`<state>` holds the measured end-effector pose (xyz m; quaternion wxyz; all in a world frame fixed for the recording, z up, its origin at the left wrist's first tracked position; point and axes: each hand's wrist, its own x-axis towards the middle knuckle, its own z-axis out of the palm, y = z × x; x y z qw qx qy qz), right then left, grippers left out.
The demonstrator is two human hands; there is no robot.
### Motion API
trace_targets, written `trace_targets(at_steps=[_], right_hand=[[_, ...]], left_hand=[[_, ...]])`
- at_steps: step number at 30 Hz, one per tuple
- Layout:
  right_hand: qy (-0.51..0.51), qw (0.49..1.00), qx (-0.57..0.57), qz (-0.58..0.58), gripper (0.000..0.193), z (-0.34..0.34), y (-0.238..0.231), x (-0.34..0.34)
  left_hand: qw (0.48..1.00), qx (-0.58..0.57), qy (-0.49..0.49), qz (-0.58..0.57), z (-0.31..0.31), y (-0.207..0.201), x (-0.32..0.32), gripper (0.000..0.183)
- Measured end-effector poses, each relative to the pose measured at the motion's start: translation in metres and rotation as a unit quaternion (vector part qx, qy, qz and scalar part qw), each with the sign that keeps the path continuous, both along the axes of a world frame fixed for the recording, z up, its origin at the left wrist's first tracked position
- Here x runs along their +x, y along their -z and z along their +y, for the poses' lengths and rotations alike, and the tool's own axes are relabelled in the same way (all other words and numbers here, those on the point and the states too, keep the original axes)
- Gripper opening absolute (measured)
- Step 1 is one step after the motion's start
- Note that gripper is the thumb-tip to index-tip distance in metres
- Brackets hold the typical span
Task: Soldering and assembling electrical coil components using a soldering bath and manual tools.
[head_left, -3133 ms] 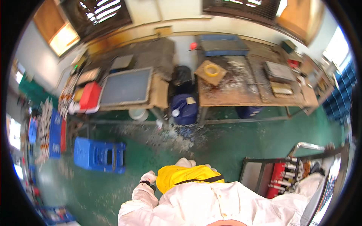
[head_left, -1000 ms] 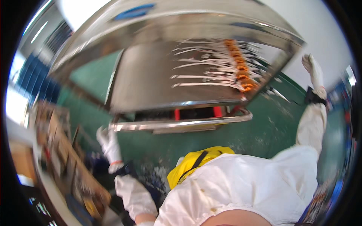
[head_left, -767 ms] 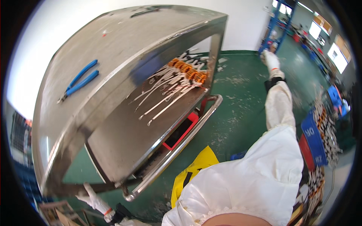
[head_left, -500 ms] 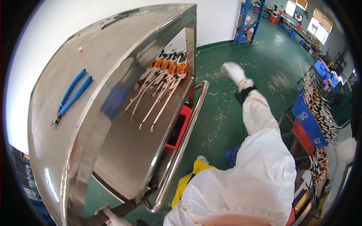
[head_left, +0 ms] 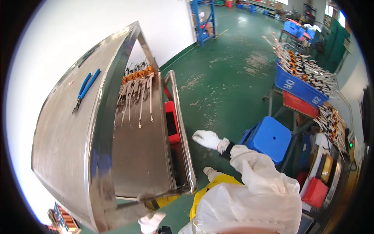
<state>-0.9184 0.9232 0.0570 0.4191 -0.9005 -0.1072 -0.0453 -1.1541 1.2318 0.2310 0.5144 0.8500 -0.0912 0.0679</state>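
Observation:
My right hand (head_left: 207,139), in a white glove, hangs in the air just right of the trolley's tubular handle (head_left: 186,148). Its fingers are loosely stretched out with nothing in them. At the lower edge my left hand (head_left: 150,223), also gloved in white, is below the frame of the metal trolley (head_left: 62,144); blur and the picture's edge hide how its fingers lie. Blue-handled cutting pliers (head_left: 86,86) rest on the trolley's top. On its lower shelf lies a row of copper-wound coils (head_left: 136,75) with white sleeved leads ending in metal lugs.
A red-framed bin (head_left: 172,121) sits between shelf and handle. To my right are a blue stool (head_left: 269,138), a blue crate (head_left: 298,86) heaped with coils, more coils (head_left: 331,123) and a red box (head_left: 314,193). A blue rack (head_left: 202,21) stands by the far wall.
The view has shifted, and the trolley appears further left. My right hand has come down and back toward the handle. The left hand has left the trolley's lower bar.

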Motion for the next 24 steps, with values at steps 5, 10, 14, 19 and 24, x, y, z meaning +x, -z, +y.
trace_targets(at_steps=[5, 10, 14, 19, 24], right_hand=[[-0.001, 0.971, -0.017, -0.240, 0.024, 0.027, -0.021, -0.105], [-0.157, 0.880, -0.360, -0.268, 0.033, 0.043, 0.014, -0.108], [-0.159, 0.921, -0.200, -0.295, 0.037, 0.037, 0.060, -0.084], [-0.084, 0.910, -0.216, -0.344, 0.046, 0.025, 0.076, -0.050], [-0.017, 0.865, -0.300, -0.401, 0.021, 0.006, 0.028, -0.084]], left_hand=[[0.992, 0.109, 0.053, -0.044, -0.004, 0.056, 0.039, 0.082], [0.995, 0.004, 0.080, 0.059, -0.056, 0.051, 0.061, 0.089], [0.969, 0.193, 0.075, -0.138, -0.034, 0.122, 0.082, 0.090], [0.891, 0.397, -0.037, -0.216, 0.002, 0.187, 0.093, 0.076], [0.935, 0.297, -0.044, 0.191, 0.052, 0.269, 0.055, 0.065]])
